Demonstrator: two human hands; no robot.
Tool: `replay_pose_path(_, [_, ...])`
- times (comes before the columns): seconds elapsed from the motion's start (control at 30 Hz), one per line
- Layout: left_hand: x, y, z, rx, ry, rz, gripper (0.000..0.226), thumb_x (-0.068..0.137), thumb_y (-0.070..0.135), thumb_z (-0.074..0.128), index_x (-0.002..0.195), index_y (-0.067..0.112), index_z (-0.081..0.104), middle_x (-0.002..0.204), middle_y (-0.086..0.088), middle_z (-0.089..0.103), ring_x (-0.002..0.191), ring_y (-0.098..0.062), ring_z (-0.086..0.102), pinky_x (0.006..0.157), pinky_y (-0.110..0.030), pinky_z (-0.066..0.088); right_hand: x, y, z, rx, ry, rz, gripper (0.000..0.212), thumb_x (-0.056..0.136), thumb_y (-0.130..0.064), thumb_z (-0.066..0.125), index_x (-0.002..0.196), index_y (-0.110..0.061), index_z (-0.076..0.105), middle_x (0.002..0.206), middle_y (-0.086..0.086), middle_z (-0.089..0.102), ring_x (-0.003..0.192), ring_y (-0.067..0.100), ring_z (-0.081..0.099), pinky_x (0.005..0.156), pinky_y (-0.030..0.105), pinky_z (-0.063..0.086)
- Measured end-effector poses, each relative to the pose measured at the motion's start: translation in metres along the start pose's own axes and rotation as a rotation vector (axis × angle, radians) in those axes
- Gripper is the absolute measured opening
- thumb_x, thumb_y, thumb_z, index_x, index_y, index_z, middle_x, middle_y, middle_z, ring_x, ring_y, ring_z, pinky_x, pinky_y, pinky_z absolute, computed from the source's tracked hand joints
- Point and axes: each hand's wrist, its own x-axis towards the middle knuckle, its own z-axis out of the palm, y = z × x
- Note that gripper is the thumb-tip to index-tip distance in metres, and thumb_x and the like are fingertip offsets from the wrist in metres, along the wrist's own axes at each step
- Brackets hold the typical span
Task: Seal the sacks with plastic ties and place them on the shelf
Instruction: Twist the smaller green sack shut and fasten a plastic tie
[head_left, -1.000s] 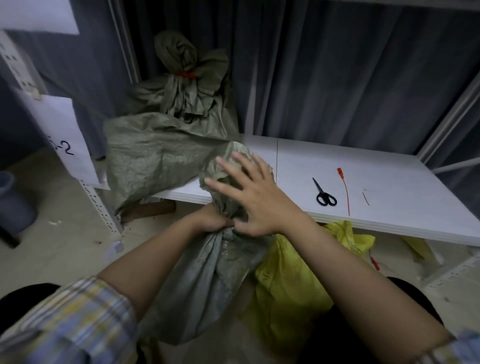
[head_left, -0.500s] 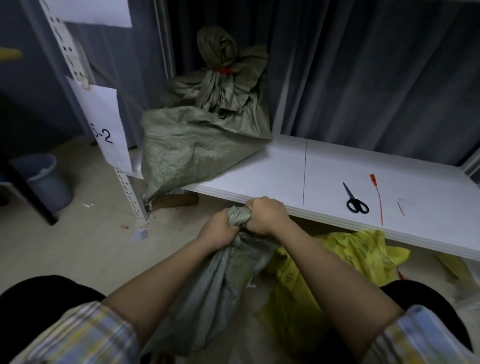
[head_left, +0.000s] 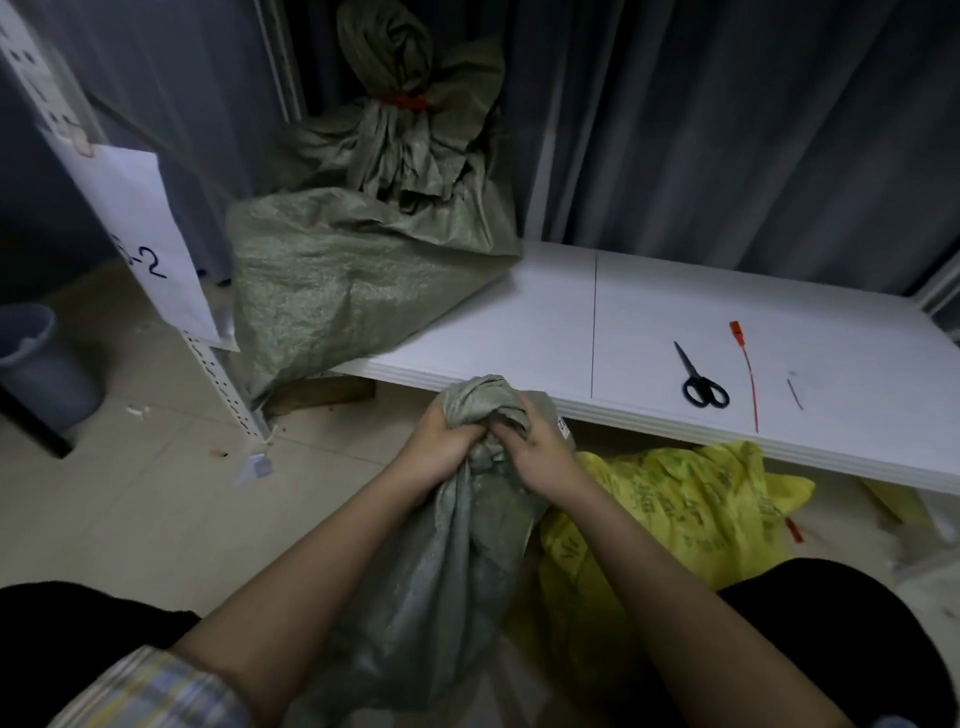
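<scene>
step: bunching neck for tie | left hand + right hand both clenched on twisted neck of grey-green woven sack, on floor near white shelf board | red plastic tie lies right, by black scissors, within reach, unused

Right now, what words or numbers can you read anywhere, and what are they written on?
"-2": handwritten on the white paper sheet taped to the shelf post; whatever comes before the dash is cut off.
Green printed characters on the yellow sack: too crumpled and blurred to read.
Small white tag by the right hand: unreadable.
</scene>
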Motion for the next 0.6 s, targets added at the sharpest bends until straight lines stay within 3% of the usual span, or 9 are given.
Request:
replay_pose_path(0.1, [0.004, 0.001, 0.01, -0.181, -0.131, -0.132, 0.071, 0.061, 0.01, 0.072, 0.124, 0.016, 0.041, 0.111, -0.004, 0.062, 0.105, -0.014, 0.06, 0.085, -0.02, 0.048, -0.002, 0.01, 0.006, -0.151, 0.081, -0.048, 0.038, 0.093, -0.007, 0.043, 0.131, -0.005, 0.049, 0.133, 0.012, 0.049, 0.125, 0.023, 0.043, 0.097, 0.009, 0.027])
replay_pose_path(0.17, [0.007, 0.0, 0.018, -0.12, -0.096, -0.123, 0.081, 0.053, 0.03, 0.083, 0.119, 0.024, 0.037, 0.113, -0.001, 0.061, 0.108, -0.013, 0.06, 0.092, -0.025, 0.047, -0.001, 0.013, 0.011, -0.24, 0.049, -0.072, 0.051, 0.084, -0.021, 0.038, 0.133, -0.011, 0.049, 0.136, 0.013, 0.047, 0.126, 0.03, 0.039, 0.11, 0.028, 0.025])
replay_pose_path(0.23, [0.01, 0.0, 0.027, 0.012, 0.003, -0.096, 0.075, 0.055, 0.034, 0.087, 0.111, 0.025, 0.037, 0.106, 0.003, 0.063, 0.103, -0.01, 0.061, 0.086, -0.02, 0.048, -0.001, 0.017, 0.012, -0.292, -0.02, -0.147, 0.06, 0.077, -0.025, 0.034, 0.134, -0.01, 0.048, 0.137, 0.014, 0.048, 0.128, 0.031, 0.038, 0.114, 0.037, 0.022])
replay_pose_path(0.33, [0.013, 0.001, 0.041, 0.1, 0.145, -0.054, 0.06, 0.068, 0.017, 0.083, 0.109, 0.016, 0.04, 0.099, -0.001, 0.063, 0.09, -0.013, 0.061, 0.074, -0.016, 0.047, -0.008, 0.019, 0.001, -0.373, -0.079, -0.192, 0.053, 0.078, -0.014, 0.043, 0.13, -0.004, 0.05, 0.133, 0.018, 0.048, 0.127, 0.029, 0.035, 0.102, 0.02, 0.014])
replay_pose_path(0.43, [0.021, 0.002, 0.047, 0.182, 0.267, -0.048, 0.047, 0.071, 0.007, 0.076, 0.104, 0.014, 0.043, 0.096, -0.004, 0.059, 0.089, -0.019, 0.058, 0.067, -0.017, 0.04, -0.012, 0.027, -0.013, -0.264, -0.111, -0.199, 0.041, 0.082, -0.014, 0.055, 0.123, -0.004, 0.056, 0.126, 0.018, 0.05, 0.119, 0.027, 0.041, 0.097, 0.024, 0.029])
replay_pose_path(0.5, [0.029, 0.008, 0.048, 0.318, 0.265, -0.055, 0.044, 0.071, 0.009, 0.073, 0.103, 0.012, 0.043, 0.098, -0.008, 0.059, 0.095, -0.024, 0.059, 0.071, -0.023, 0.042, -0.011, 0.03, -0.022, -0.082, -0.031, -0.182, 0.031, 0.081, -0.009, 0.056, 0.109, 0.0, 0.065, 0.111, 0.018, 0.061, 0.107, 0.024, 0.053, 0.091, 0.024, 0.039])
replay_pose_path(0.6, [0.037, 0.024, 0.055, 0.602, 0.15, -0.013, 0.048, 0.072, 0.019, 0.072, 0.107, 0.009, 0.04, 0.104, -0.015, 0.059, 0.097, -0.032, 0.058, 0.08, -0.038, 0.048, -0.011, 0.022, -0.035, 0.14, 0.249, -0.064, 0.024, 0.084, 0.009, 0.053, 0.101, 0.005, 0.069, 0.101, 0.015, 0.068, 0.095, 0.022, 0.061, 0.075, 0.004, 0.041])
